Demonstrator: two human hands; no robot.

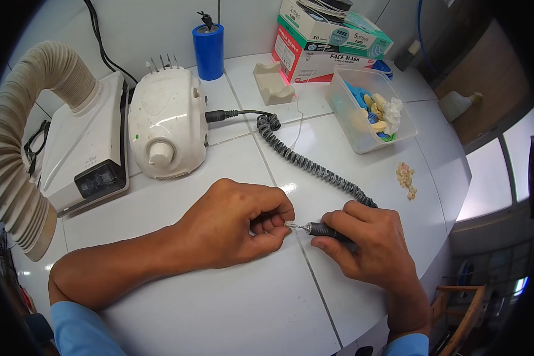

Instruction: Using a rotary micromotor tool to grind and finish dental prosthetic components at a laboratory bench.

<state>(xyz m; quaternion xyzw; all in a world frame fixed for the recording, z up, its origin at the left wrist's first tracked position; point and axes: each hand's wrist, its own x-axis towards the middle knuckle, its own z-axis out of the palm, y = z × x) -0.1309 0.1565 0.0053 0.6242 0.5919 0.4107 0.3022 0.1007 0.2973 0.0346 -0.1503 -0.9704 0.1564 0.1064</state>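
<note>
My right hand [374, 246] is wrapped around a black rotary handpiece [329, 231], its metal bur end pointing left. The bur tip meets a tiny pale piece [288, 225] pinched between the thumb and fingers of my left hand [234, 222]. Most of that piece is covered by the fingertips, so its exact shape is hidden. Both hands are close together over the white tiled table [237, 308]. From behind my right hand a coiled grey cord [314, 169] runs to the white control unit [169, 118], which has a round knob and several burs standing on top.
At the left stands a white machine [86, 142] with a ribbed hose [9, 130]. A blue cylinder [209, 53], a beige handpiece rest [273, 86] and cardboard boxes [332, 64] line the back. Right of them are a clear plastic tub [362, 139] and small pale pieces [404, 175].
</note>
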